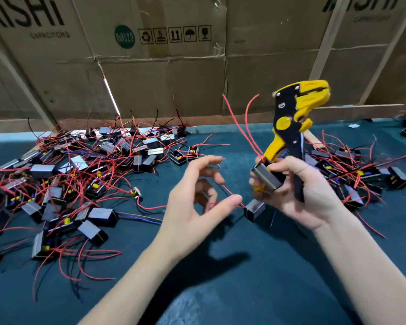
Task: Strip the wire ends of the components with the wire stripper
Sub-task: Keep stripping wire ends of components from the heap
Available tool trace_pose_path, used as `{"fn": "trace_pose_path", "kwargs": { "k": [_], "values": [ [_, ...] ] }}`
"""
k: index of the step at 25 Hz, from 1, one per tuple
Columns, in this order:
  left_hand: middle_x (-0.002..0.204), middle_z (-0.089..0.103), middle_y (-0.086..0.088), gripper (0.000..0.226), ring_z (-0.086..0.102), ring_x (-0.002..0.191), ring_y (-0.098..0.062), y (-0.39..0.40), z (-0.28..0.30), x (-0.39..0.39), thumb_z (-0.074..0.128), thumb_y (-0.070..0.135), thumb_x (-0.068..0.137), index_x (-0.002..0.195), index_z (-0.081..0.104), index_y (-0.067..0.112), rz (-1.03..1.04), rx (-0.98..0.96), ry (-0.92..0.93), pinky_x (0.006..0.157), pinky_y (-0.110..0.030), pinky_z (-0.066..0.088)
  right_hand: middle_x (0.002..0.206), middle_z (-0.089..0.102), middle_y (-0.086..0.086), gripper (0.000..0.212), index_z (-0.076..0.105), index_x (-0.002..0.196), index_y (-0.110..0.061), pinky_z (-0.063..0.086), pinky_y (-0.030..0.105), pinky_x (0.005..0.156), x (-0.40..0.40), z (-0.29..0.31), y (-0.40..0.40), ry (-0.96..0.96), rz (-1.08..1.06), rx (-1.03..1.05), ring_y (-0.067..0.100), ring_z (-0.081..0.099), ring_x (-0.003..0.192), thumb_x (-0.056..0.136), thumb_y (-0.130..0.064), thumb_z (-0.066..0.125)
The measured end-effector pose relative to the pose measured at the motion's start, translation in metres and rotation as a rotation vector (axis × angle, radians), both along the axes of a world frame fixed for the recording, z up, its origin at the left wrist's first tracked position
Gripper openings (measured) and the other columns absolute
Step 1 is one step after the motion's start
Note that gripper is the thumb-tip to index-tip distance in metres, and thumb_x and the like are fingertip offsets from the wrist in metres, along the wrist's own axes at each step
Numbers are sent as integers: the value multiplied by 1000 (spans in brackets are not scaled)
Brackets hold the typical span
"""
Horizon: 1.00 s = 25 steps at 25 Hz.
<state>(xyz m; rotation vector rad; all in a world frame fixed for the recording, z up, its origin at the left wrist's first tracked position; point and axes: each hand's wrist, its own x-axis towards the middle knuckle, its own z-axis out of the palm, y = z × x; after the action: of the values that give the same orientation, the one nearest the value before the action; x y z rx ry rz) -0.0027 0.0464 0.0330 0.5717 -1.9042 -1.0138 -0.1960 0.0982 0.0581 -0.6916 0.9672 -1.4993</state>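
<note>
My right hand (pixel 309 198) grips the handles of a yellow and black wire stripper (pixel 291 118), jaws up and pointing right. The same hand's fingers also hold a small black and silver component (pixel 267 179), whose red wires (pixel 244 123) curve upward left of the tool. My left hand (pixel 185 207) hovers just left of it, fingers and thumb spread in a loose curve and holding nothing. A thin red wire (pixel 229 192) runs between the thumb and fingers to another component (pixel 254 209) lying on the mat below my right hand.
A big heap of components with tangled red wires (pixel 80 184) covers the left of the dark green mat (pixel 220 289). A smaller heap (pixel 361 174) lies at the right. Cardboard sheets (pixel 174 78) form a wall along the back.
</note>
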Motion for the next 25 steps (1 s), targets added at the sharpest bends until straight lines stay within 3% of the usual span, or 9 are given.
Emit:
{"fn": "trace_pose_path", "kwargs": {
  "k": [3, 5, 7, 11, 14, 17, 20, 23, 25],
  "values": [
    [101, 62, 4, 43, 50, 67, -11, -2, -4, -5, 68, 37, 80, 120, 61, 23, -97, 165, 105, 63, -16, 41, 80, 62, 12, 24, 66, 82, -9, 47, 34, 67, 16, -7, 2, 99, 136, 35, 25, 60, 72, 58, -12, 63],
    [85, 69, 6, 21, 53, 62, -5, -9, -4, -2, 72, 32, 81, 98, 71, 20, -92, 156, 85, 60, -13, 41, 87, 60, 13, 29, 62, 95, -9, 48, 35, 71, 22, -11, 2, 158, 229, 21, 25, 59, 81, 66, -8, 67],
    [66, 64, 8, 8, 52, 54, -6, -16, -6, 4, 73, 24, 83, 80, 72, 17, -83, 186, 57, 54, -17, 43, 86, 63, 10, 24, 65, 93, -13, 52, 34, 74, 25, -16, -1, 253, 241, 17, 21, 63, 81, 74, -26, 68],
    [57, 57, 4, 11, 51, 50, -12, -36, -12, 15, 70, 7, 87, 76, 68, 5, 25, 279, -47, 54, -25, 46, 83, 66, 6, 47, 66, 92, -8, 44, 37, 83, 18, -32, -12, 522, 20, 76, 18, 60, 78, 67, -47, 73],
    [56, 58, 10, 12, 51, 50, -9, -39, -14, 15, 69, 18, 89, 79, 70, 12, 148, 246, -94, 54, -23, 45, 83, 64, 0, 52, 67, 87, -13, 47, 40, 83, 5, -40, -21, 608, -246, 139, 17, 58, 81, 60, -56, 78],
    [73, 66, 11, 12, 58, 63, -5, -31, -14, 15, 66, 32, 85, 84, 70, 21, 106, 99, -104, 61, -20, 48, 93, 65, 0, 38, 66, 93, -19, 49, 47, 92, -12, -45, -26, 523, -389, 159, 19, 60, 90, 70, -47, 80],
    [96, 67, 11, 22, 63, 90, -9, -19, -19, 8, 74, 31, 82, 102, 69, 23, -7, -100, -229, 77, -17, 49, 105, 72, 8, 41, 67, 103, -17, 48, 38, 96, -23, -37, -25, 402, -377, 101, 20, 69, 95, 72, -43, 75],
    [112, 64, 12, 33, 56, 109, -7, -15, -29, -2, 77, 27, 81, 112, 67, 20, -71, -240, -425, 98, -24, 42, 90, 72, 6, 37, 66, 92, -17, 52, 38, 84, -30, -29, -20, 371, -378, 50, 20, 71, 84, 72, -47, 74],
    [110, 65, 12, 33, 57, 107, -9, -17, -30, -1, 75, 21, 80, 112, 64, 20, -20, -221, -432, 98, -29, 43, 81, 67, 3, 37, 64, 88, -17, 52, 40, 82, -34, -26, -17, 421, -417, 13, 20, 67, 78, 71, -48, 75]
  ]
}}
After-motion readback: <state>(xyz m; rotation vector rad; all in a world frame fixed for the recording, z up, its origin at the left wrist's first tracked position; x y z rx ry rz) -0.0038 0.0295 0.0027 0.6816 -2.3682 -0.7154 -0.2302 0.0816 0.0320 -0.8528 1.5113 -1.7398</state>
